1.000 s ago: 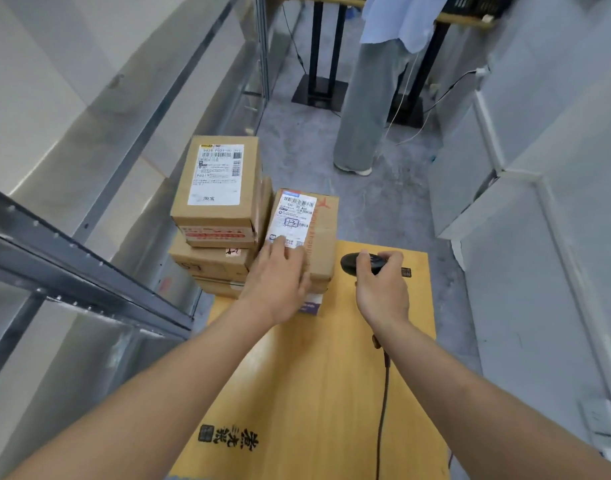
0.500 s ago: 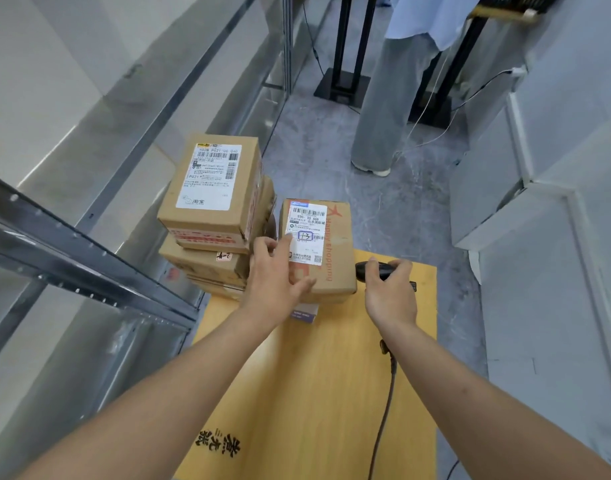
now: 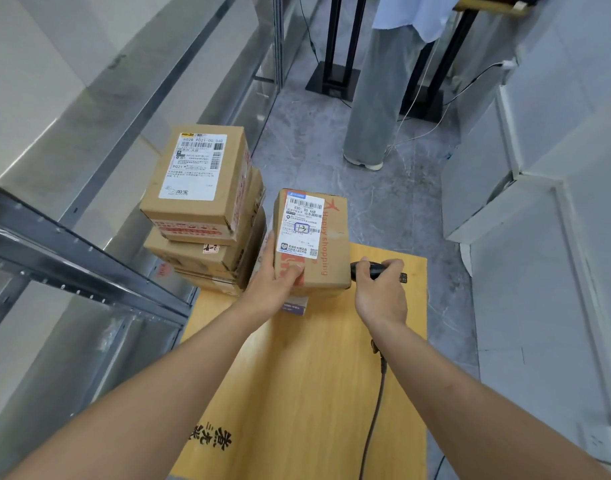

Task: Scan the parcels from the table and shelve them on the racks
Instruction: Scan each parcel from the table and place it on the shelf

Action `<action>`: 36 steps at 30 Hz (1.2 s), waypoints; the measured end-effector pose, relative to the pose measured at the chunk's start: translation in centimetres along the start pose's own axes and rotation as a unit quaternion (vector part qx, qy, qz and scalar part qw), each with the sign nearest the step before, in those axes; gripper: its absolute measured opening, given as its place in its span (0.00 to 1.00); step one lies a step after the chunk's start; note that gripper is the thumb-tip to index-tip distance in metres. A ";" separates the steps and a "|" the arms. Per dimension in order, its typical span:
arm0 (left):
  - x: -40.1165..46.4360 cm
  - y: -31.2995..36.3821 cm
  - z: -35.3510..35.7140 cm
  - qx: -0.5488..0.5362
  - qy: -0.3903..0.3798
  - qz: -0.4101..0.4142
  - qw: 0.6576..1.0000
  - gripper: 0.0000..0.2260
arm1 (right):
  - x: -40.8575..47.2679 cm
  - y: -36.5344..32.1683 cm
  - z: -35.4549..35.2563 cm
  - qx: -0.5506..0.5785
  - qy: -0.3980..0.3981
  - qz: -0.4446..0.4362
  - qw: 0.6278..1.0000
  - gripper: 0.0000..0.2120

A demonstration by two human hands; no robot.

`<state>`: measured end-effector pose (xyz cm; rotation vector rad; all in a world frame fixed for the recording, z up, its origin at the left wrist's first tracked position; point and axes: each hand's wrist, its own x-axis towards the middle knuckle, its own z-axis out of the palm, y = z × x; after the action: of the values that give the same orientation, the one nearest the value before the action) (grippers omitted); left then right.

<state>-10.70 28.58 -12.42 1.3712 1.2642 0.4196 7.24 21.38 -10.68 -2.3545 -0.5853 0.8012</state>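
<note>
Parcel beside stacked boxes, metal rack left.

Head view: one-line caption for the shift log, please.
Left hand grips a labelled parcel on the table; right hand holds the scanner beside it.

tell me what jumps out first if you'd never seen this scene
The left hand grips a cardboard parcel with "Happy shopping" print at the wooden table's far end, label up. Right beside it, the right hand holds a black corded scanner. Left of them stands a stack of labelled boxes.
</note>
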 end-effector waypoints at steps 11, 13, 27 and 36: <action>-2.1 1.7 -1.0 0.103 -0.083 0.088 0.987 0.33 | -2.9 0.9 -3.0 0.019 0.033 0.005 0.999 0.17; -2.9 1.8 -1.1 0.121 -0.087 0.106 0.983 0.32 | -3.8 0.7 -4.0 0.037 0.052 0.013 0.998 0.18; -10.6 2.7 -4.2 0.192 -0.031 0.205 0.959 0.31 | -16.7 -5.0 -9.9 0.296 0.136 -0.038 0.945 0.11; -17.5 3.9 -4.6 0.184 0.013 0.230 0.955 0.31 | -22.9 -5.0 -13.7 0.397 0.095 -0.042 0.912 0.16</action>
<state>-19.03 17.05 -0.57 1.9989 1.0686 0.5373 -1.41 7.10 10.68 -1.6127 -0.2068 0.6028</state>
